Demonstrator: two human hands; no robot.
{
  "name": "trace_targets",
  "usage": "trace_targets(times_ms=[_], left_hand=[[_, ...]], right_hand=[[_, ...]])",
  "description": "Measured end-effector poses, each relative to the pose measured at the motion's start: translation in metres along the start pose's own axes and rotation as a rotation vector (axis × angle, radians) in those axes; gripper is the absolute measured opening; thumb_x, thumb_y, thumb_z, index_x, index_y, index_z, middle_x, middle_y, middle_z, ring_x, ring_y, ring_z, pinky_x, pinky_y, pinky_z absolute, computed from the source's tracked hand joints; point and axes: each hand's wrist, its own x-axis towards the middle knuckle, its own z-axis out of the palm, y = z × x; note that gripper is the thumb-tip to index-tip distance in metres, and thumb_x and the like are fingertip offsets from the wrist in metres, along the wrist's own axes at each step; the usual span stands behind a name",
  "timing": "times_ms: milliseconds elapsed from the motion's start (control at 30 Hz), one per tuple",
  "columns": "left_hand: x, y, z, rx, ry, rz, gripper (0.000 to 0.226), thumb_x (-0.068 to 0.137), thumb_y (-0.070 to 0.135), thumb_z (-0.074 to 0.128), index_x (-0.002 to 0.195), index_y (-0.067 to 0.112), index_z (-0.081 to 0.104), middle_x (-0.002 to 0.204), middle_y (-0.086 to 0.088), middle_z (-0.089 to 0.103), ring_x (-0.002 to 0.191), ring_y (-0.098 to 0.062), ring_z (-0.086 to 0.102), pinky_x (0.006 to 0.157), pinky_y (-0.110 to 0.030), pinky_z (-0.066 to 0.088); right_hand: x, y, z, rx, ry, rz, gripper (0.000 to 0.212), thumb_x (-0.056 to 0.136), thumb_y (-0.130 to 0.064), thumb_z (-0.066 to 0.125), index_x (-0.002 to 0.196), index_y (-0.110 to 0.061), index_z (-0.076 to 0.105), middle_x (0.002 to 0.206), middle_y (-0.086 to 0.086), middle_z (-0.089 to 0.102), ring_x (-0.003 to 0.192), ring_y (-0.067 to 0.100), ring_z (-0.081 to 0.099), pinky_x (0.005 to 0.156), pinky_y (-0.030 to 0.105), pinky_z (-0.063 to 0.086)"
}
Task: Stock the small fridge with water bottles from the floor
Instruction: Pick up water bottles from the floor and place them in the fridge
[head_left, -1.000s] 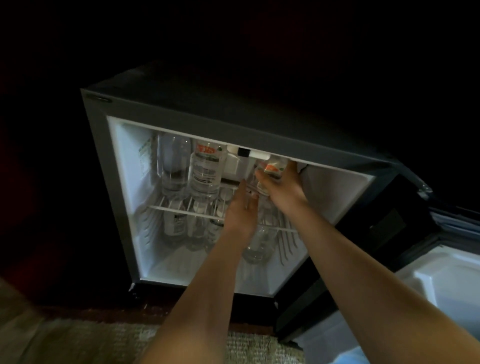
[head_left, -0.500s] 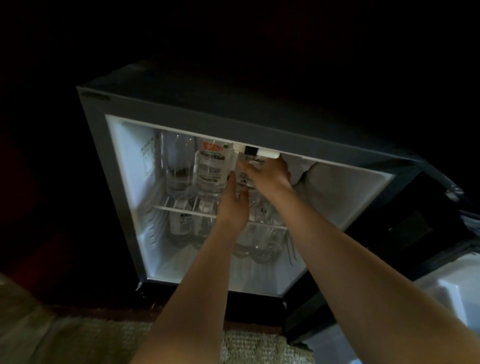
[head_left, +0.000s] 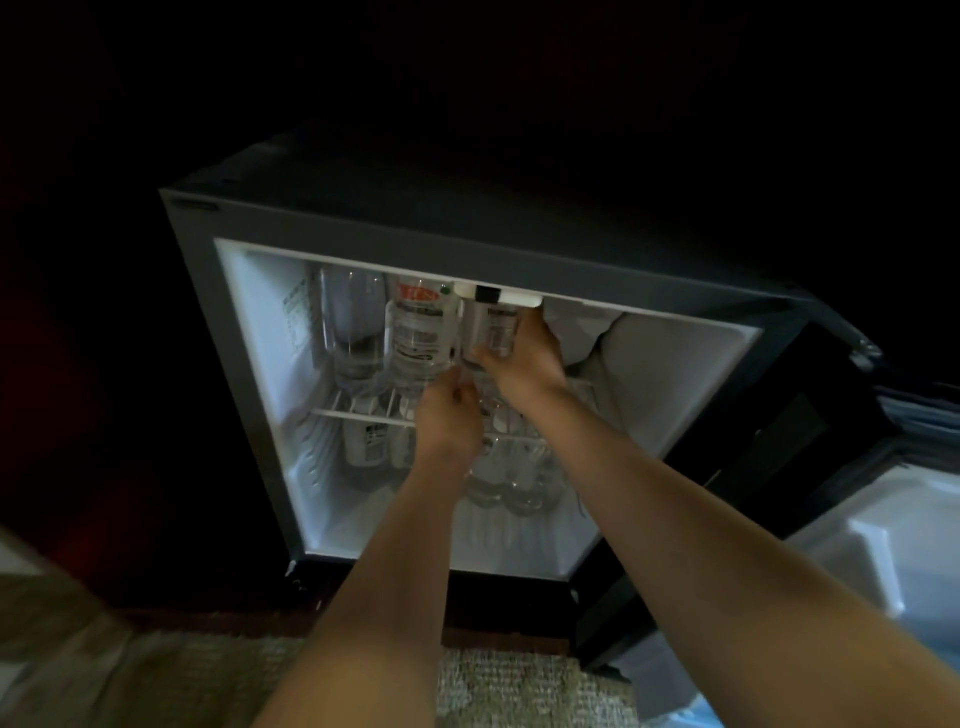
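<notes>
Fridge (head_left: 249, 332) open, lit inside, door (head_left: 810, 467) swung to the right. Right hand (head_left: 524, 358) wrapped around a bottle (head_left: 496, 327) standing on the upper shelf (head_left: 358, 415), just beside two other upright bottles (head_left: 421, 338) to its left. Left hand (head_left: 449, 421) loosely curled at the shelf's front edge, empty, near the held bottle's base. More bottles (head_left: 369, 441) below the shelf. Carpet (head_left: 519, 686) in front.

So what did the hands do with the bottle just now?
The right hand slid its bottle leftward along the upper shelf, next to the red-labelled bottle, and keeps its grip on it. The left hand curled its fingers and drew back slightly. The other bottles and the open fridge stayed put.
</notes>
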Motion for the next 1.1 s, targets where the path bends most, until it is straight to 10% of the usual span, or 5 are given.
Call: trace_targets(times_ms=[133,433,733,1100], left_hand=[[-0.012,0.001,-0.006,0.087,-0.019,0.063,0.032,0.1,0.012,0.036,0.119,0.002,0.059,0.105,-0.006,0.06,0.074,-0.01,0.049,0.056,-0.014,0.033],[-0.061,0.001,-0.016,0.231,-0.312,-0.039,0.042,0.097,0.037,0.04,0.106,0.004,0.065,0.109,-0.019,0.068,0.101,-0.031,0.064,0.078,-0.026,0.045],[-0.136,0.031,-0.033,0.328,-0.486,-0.047,0.027,0.099,0.032,0.034,0.082,0.028,0.054,0.108,-0.008,0.068,0.102,-0.024,0.064,0.097,-0.038,0.046],[-0.276,0.095,0.004,0.361,-0.717,0.205,0.04,0.098,0.036,0.04,0.097,0.003,0.063,0.107,-0.021,0.066,0.101,-0.033,0.063,0.094,-0.045,0.047]], right_hand=[[-0.028,0.003,-0.009,0.081,-0.02,0.048,0.069,0.088,-0.018,0.062,0.144,-0.022,0.02,0.13,0.009,0.055,0.116,0.025,0.056,0.086,0.031,0.047],[-0.084,0.012,-0.043,0.07,-0.127,0.138,0.011,0.094,-0.026,0.05,0.093,-0.022,0.06,0.096,0.001,0.064,0.096,0.024,0.064,0.087,0.044,0.054],[-0.164,0.022,-0.114,0.065,-0.121,0.098,0.024,0.094,-0.019,0.049,0.072,-0.024,0.057,0.079,0.008,0.065,0.071,0.022,0.068,0.067,0.033,0.055],[-0.29,0.051,-0.238,0.152,0.02,0.144,0.013,0.095,-0.013,0.048,0.09,-0.011,0.06,0.079,0.009,0.064,0.064,0.019,0.063,0.06,0.027,0.049]])
